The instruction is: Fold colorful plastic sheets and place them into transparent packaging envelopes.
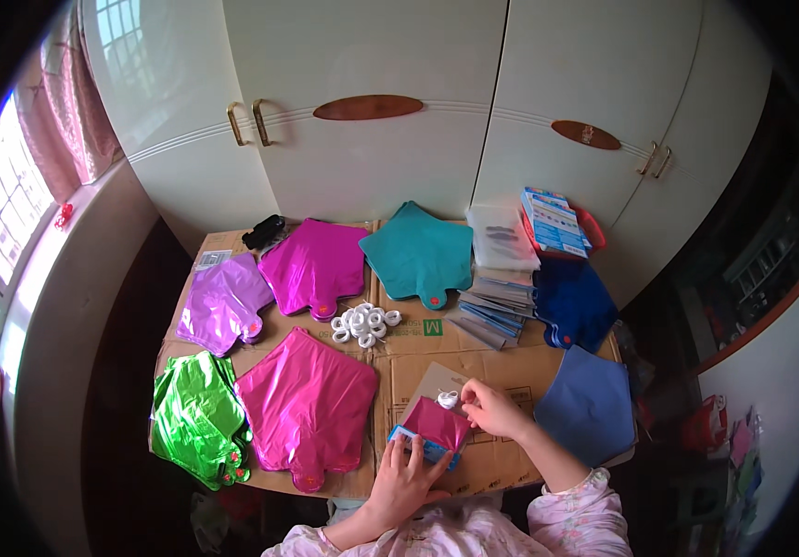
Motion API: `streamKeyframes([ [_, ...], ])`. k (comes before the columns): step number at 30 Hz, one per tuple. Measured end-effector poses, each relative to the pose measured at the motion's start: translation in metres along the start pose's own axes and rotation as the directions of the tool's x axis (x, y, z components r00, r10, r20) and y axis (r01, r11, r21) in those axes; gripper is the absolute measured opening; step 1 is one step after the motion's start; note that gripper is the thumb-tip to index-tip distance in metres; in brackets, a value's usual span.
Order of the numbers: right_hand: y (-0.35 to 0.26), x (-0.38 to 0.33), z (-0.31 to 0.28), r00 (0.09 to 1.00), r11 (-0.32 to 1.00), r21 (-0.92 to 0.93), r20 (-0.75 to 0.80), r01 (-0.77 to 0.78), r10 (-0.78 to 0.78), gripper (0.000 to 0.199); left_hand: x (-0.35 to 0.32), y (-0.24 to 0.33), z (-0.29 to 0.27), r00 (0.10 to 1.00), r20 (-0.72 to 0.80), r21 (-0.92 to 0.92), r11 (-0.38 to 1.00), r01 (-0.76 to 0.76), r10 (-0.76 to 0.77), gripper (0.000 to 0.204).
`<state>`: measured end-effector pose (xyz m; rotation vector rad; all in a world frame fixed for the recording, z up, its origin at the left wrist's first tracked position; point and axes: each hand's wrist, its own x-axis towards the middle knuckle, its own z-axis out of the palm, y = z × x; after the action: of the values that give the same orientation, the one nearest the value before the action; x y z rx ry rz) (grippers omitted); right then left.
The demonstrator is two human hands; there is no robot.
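Note:
My left hand [406, 481] lies with fingers spread on the lower end of a blue-edged packet [430, 449] near the table's front. A folded pink foil piece [438, 423] sits on the packet, over a grey card [438, 379]. At its upper edge rests a small coil of white ribbon [448, 399]. Close beside the coil, my right hand [494, 411] has thumb and fingertips pinched together; anything between them is too small to make out. To the left lies a stack of pink star-shaped foil balloons [311, 404]. Several white ribbon rolls [365, 325] are heaped farther back.
Flattened cardboard [399, 357] covers the table. Around it lie green [197, 418], lilac [223, 302], magenta [314, 265], teal [420, 252], dark blue [578, 302] and slate-blue [587, 404] foil stacks. Grey packets [492, 311], clear bags [502, 237] and a red basket [592, 229] stand back right.

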<state>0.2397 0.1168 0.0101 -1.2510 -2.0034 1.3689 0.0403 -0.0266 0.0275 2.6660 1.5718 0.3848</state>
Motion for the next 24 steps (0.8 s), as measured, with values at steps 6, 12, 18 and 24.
streamKeyframes([
  [6,-0.026,0.003,0.008,0.99,0.99,-0.01,-0.031,-0.14,0.14,0.044,0.0,0.001,0.001,1.0,-0.006,0.0,1.0,0.001,-0.001,0.075],
  [12,-0.012,0.009,0.022,0.997,0.926,-0.378,-0.079,-0.008,-0.024,0.047,-0.001,0.001,0.002,1.0,-0.009,0.0,1.0,0.012,-0.012,0.076],
  [18,-0.015,0.007,0.019,0.995,0.952,-0.291,0.043,0.098,-0.089,0.023,-0.001,0.001,0.001,1.0,0.002,0.002,1.0,0.012,-0.012,0.075],
  [24,-0.018,0.007,0.018,0.996,0.999,-0.038,0.094,0.015,-0.011,0.015,0.0,0.002,0.0,1.0,0.013,0.034,0.999,0.015,-0.016,0.068],
])
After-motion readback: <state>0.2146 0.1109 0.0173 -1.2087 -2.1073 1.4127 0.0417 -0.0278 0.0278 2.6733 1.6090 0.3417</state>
